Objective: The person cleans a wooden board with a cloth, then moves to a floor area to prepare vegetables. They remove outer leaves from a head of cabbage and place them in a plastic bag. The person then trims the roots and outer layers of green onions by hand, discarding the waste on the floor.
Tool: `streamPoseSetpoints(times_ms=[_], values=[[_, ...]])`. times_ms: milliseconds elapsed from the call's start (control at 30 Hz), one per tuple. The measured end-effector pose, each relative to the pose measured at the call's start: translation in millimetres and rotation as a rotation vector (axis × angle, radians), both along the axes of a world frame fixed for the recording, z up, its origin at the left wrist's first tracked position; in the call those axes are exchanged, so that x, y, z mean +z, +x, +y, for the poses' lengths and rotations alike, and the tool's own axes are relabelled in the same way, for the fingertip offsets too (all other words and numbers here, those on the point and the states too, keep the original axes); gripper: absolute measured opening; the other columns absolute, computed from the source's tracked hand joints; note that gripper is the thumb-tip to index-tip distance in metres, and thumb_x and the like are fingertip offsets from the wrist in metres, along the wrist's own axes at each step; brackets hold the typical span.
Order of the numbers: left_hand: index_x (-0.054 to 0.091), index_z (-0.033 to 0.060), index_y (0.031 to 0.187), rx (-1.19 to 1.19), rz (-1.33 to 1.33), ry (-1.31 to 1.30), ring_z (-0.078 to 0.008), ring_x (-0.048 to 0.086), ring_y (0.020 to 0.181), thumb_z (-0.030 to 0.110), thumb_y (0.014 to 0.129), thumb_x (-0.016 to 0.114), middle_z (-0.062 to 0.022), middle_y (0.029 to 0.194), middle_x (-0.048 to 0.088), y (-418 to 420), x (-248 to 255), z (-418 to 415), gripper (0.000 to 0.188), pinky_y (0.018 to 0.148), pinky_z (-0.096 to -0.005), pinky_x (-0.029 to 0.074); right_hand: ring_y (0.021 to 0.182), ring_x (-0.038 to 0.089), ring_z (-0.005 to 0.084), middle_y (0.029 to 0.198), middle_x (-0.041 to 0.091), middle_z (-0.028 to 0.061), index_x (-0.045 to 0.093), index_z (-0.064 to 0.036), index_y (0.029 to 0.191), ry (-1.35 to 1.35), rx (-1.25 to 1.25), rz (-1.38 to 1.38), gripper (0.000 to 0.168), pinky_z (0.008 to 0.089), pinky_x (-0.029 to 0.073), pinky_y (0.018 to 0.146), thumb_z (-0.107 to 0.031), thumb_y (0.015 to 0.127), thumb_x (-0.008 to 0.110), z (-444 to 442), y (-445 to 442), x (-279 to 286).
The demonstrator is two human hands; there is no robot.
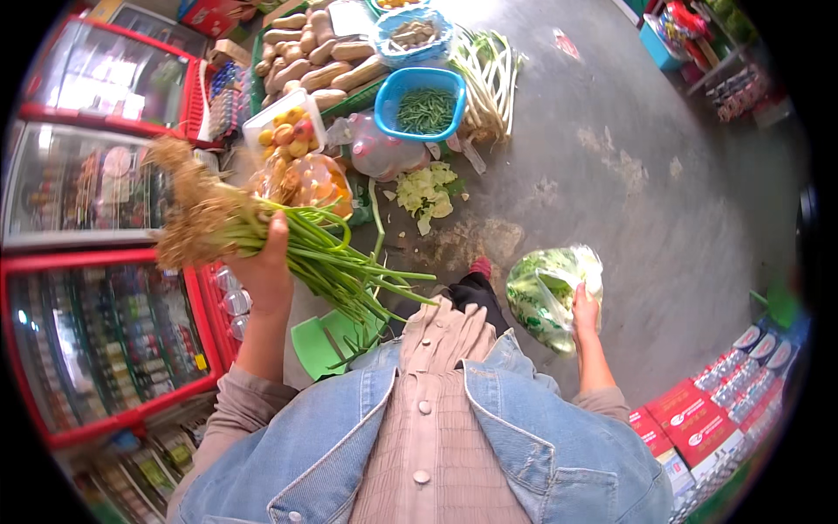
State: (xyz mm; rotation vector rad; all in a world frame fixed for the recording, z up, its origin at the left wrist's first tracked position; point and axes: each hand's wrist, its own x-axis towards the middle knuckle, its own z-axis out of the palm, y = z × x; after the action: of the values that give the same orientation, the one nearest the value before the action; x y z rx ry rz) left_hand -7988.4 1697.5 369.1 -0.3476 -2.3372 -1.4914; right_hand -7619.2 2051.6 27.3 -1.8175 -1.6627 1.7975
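Observation:
My left hand (270,272) grips a thick bunch of green onions (314,252) by the pale stems. Its shaggy brown roots point up and left, and the green leaves trail down to the right. Out to the right, my right hand (585,308) is shut on a clear plastic bag (543,295) with leafy green vegetables inside. Just beyond the onions, partly hidden by them, lie orange fruits in a plastic bag (321,180).
Glass-door fridges (105,340) with red frames line the left. Ahead stand a blue basin of green beans (425,108), a crate of squashes (334,72) and long leeks (494,85). Loose leaves (425,190) lie on the concrete floor (628,164). Red boxes (697,426) are stacked at right.

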Motion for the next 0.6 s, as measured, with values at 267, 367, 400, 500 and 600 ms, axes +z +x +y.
streamPoseSetpoints(times_ms=[267,367,400,500,600], values=[[0.062,0.0028,0.116,-0.495,0.134,-0.607,-0.0281,0.062,0.103,0.014,0.078,0.076,-0.0094,0.109,0.066,-97.5,-154.8,73.0,0.042,0.096,-0.0422,0.045,0.059,0.047,0.0126,0.061,0.054,0.0029,0.060,-0.004,0.072,0.228,0.007,-0.089,0.047,0.0319,0.041,0.060,-0.043,0.098,0.054,9.7,-120.1,-80.4],[0.059,0.0047,0.117,-0.847,-0.192,-0.577,-0.0261,0.063,0.094,0.012,0.073,0.081,-0.0072,0.101,0.065,-91.7,-233.3,78.7,0.050,0.088,-0.0387,0.049,0.062,0.049,0.0133,0.064,0.055,0.0040,0.061,-0.003,0.076,0.247,-0.001,-0.105,0.047,0.0324,0.042,0.062,-0.043,0.098,0.053,0.7,-155.9,-110.8],[0.061,0.0044,0.111,-0.880,-0.453,-0.315,-0.0247,0.064,0.087,0.009,0.070,0.082,-0.0067,0.098,0.065,-89.0,-260.7,83.1,0.047,0.080,-0.0355,0.052,0.062,0.049,0.0134,0.064,0.055,0.0044,0.060,-0.002,0.076,0.243,-0.032,-0.115,0.048,0.0324,0.042,0.063,-0.044,0.098,0.052,-4.1,-165.7,-135.1],[0.064,0.0036,0.104,-0.997,-0.501,-0.440,-0.0248,0.066,0.086,0.008,0.069,0.083,-0.0085,0.097,0.066,-84.4,-332.8,85.4,0.040,0.079,-0.0334,0.052,0.063,0.049,0.0135,0.065,0.054,0.0024,0.059,-0.002,0.078,0.205,-0.143,-0.053,0.047,0.0316,0.042,0.062,-0.043,0.099,0.052,-22.9,-206.5,-185.3],[0.067,0.0051,0.103,-0.924,-0.658,-0.402,-0.0256,0.066,0.090,0.008,0.071,0.079,-0.0090,0.101,0.068,-71.9,-395.1,67.9,0.035,0.082,-0.0335,0.052,0.062,0.048,0.0135,0.065,0.053,0.0007,0.058,-0.004,0.078,0.134,-0.145,-0.047,0.045,0.0316,0.042,0.061,-0.043,0.099,0.052,-44.5,-240.5,-236.6]])
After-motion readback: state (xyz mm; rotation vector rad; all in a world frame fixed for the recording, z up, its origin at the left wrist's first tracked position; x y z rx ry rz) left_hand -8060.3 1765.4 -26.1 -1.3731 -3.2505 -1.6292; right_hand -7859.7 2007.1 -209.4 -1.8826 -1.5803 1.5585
